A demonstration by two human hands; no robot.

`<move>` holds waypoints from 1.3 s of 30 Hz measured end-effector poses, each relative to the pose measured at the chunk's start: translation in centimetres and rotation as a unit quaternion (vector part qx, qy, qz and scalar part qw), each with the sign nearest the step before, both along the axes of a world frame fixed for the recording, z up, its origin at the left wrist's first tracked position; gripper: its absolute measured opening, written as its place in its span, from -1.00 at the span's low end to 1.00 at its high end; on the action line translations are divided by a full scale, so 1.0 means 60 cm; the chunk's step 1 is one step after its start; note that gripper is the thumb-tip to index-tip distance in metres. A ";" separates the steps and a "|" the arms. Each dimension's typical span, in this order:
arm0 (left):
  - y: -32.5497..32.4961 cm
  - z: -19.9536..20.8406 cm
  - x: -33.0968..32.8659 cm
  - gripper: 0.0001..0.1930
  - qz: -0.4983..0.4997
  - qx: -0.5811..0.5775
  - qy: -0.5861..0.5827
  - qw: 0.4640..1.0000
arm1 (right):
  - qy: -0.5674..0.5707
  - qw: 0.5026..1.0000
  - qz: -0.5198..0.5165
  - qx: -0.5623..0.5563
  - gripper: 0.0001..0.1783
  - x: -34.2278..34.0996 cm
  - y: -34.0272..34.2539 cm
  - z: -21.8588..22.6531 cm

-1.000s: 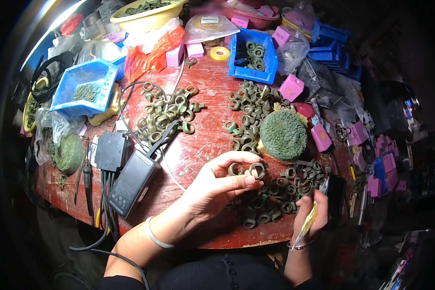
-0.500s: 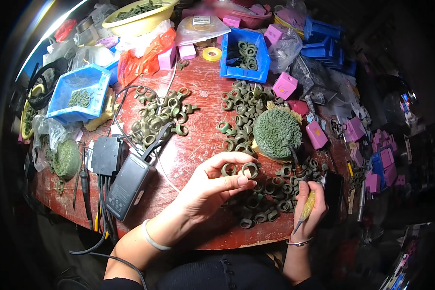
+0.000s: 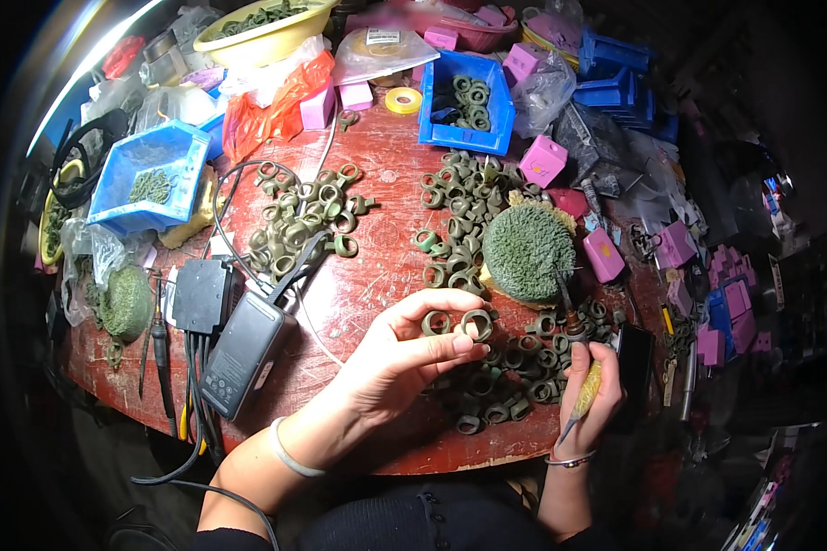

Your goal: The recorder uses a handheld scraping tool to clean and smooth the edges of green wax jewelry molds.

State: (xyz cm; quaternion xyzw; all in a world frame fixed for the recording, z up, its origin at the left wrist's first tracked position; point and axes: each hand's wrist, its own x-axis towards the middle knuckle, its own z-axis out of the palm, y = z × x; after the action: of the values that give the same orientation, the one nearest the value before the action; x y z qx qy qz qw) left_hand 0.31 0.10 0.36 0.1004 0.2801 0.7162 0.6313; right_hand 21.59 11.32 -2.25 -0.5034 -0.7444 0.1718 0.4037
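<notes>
Between the thumb and fingertips of my left hand (image 3: 400, 344), a dull green ring (image 3: 477, 325) is pinched upright. A second green ring (image 3: 436, 323) shows in the gap between thumb and forefinger; whether it is held too, I cannot tell. My right hand (image 3: 594, 399) is closed around a pen-like tool (image 3: 588, 388) with a yellow patterned grip and a dark, thin tip. That tip points up at the lower right edge of a round mound of fine green bits (image 3: 528, 250). Loose green rings (image 3: 515, 363) lie beneath and around both hands.
Another heap of rings (image 3: 303, 216) lies left of centre on the red table (image 3: 390, 248). Nearer me on that side are a black power brick (image 3: 248, 354) and cables. Blue bins (image 3: 469, 138), pink blocks (image 3: 603, 255) and plastic bags crowd the back and right.
The tool in my right hand has shifted slightly right and down at its tip. My left hand and the ring stay almost in place.
</notes>
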 end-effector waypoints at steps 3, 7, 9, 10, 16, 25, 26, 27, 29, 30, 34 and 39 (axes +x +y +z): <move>0.000 0.000 0.000 -0.60 0.000 0.000 0.002 1.000 | -0.003 1.000 -0.002 -0.007 -0.83 -0.003 -0.002 0.004; 0.000 -0.001 -0.001 -0.60 -0.001 -0.003 0.005 1.000 | -0.001 1.000 -0.004 -0.013 -0.83 -0.003 -0.002 0.002; -0.001 -0.001 -0.001 -0.60 -0.001 -0.004 0.006 1.000 | -0.007 1.000 0.003 -0.012 -0.83 -0.004 -0.001 0.003; 0.000 0.000 -0.001 -0.60 -0.002 -0.005 0.006 1.000 | -0.007 1.000 0.002 -0.012 -0.83 -0.003 -0.001 0.004; 0.000 0.003 0.000 -0.60 -0.003 -0.008 0.005 1.000 | 0.006 0.999 0.004 -0.040 -0.84 -0.008 -0.006 0.014; 0.002 0.006 0.000 -0.64 0.007 -0.005 -0.010 1.000 | -0.027 0.977 0.117 0.175 -0.59 0.027 -0.016 -0.011; 0.002 0.007 0.000 -0.64 0.007 -0.005 -0.010 1.000 | -0.041 0.979 0.106 0.169 -0.50 0.026 -0.018 -0.007; 0.003 0.008 0.001 -0.64 0.006 -0.005 -0.011 1.000 | -0.041 0.979 0.105 0.169 -0.50 0.025 -0.019 -0.001; 0.001 0.005 -0.001 -0.64 0.007 -0.006 -0.014 1.000 | -0.033 0.978 0.146 0.146 -0.53 0.015 -0.020 0.009; 0.000 0.004 -0.002 -0.64 0.004 -0.004 -0.015 1.000 | -0.033 0.978 0.147 0.146 -0.53 0.012 -0.020 0.012; 0.000 0.005 -0.001 -0.64 0.000 -0.005 -0.018 1.000 | -0.051 0.972 0.163 0.159 -0.57 0.007 -0.019 0.015; 0.001 0.006 0.000 -0.63 0.005 -0.003 -0.019 1.000 | -0.043 0.973 0.169 0.154 -0.59 0.004 -0.019 0.017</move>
State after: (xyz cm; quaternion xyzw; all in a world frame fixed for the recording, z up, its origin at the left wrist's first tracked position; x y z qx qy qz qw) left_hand 0.30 0.13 0.72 0.0834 0.2710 0.7198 0.6336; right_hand 21.82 10.17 -1.21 -0.3092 -0.8529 0.0984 0.4090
